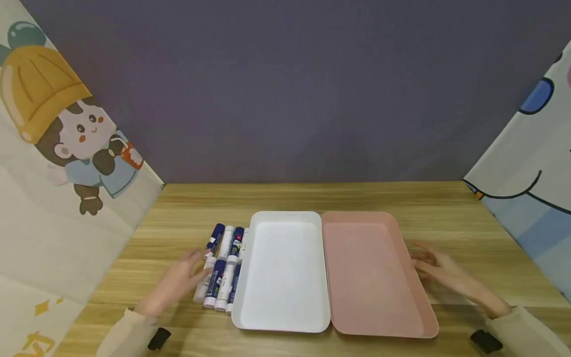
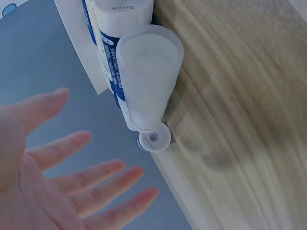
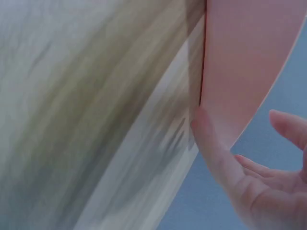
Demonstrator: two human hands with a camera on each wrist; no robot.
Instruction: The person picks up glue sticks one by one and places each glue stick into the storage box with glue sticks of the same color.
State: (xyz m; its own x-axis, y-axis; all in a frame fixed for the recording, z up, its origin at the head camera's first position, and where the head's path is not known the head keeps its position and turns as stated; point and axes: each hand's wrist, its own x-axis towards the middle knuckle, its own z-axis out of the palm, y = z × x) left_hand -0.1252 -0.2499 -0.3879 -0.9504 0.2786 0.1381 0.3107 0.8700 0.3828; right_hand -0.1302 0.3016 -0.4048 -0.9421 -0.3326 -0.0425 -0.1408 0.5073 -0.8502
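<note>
My left hand (image 1: pixel 173 281) hovers beside two rows of navy and white glue sticks (image 1: pixel 216 283) lying on the table. In the left wrist view its fingers (image 2: pixel 103 167) are spread and hold nothing. Near them a pale, cloudy-white tube (image 2: pixel 148 72) shows large, with a small round white cap end (image 2: pixel 156 138) behind it. On the other side, my right hand (image 1: pixel 439 270) is at the outer wall of the pink tray (image 1: pixel 421 297). The right wrist view shows its fingers extended, one fingertip (image 3: pixel 201 120) right at the tray's lower edge.
A white tray (image 1: pixel 236 302) stands between the glue sticks and the pink tray, side by side with the latter. The wooden table (image 1: pixel 285 196) ends at a dark grey panel (image 1: pixel 285 99). Cartoon-printed sheets (image 1: pixel 35 238) flank the table.
</note>
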